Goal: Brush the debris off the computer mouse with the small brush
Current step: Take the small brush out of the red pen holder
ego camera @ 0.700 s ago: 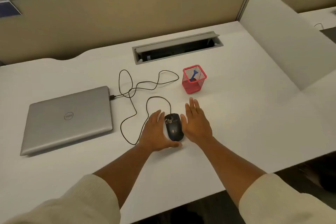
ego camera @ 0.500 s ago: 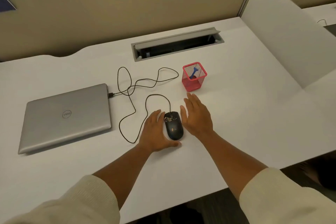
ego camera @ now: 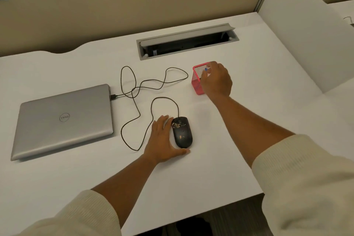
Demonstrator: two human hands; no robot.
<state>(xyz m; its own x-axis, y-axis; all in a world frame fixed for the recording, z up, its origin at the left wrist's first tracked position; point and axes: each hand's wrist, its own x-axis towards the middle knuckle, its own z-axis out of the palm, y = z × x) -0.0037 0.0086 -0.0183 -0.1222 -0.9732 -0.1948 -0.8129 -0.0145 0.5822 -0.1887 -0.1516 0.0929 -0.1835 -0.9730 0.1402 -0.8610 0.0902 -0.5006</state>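
Note:
A black wired computer mouse lies on the white desk, with pale crumbs of debris on its front buttons. My left hand lies flat against the mouse's left side, fingers straight, the thumb round its rear end. Behind and to the right stands a red mesh cup. My right hand is over the cup's mouth with fingers curled down, pinching the top of the small blue brush. Most of the brush is hidden by the hand and cup.
A shut silver laptop lies at the left, with the mouse's black cable looping from it across the desk. A grey cable hatch stands open at the back. A white divider panel rises at the right.
My right hand has left the mouse's right side and moved forward to the red cup, closing its fingers at the brush. The left hand and the mouse have stayed put.

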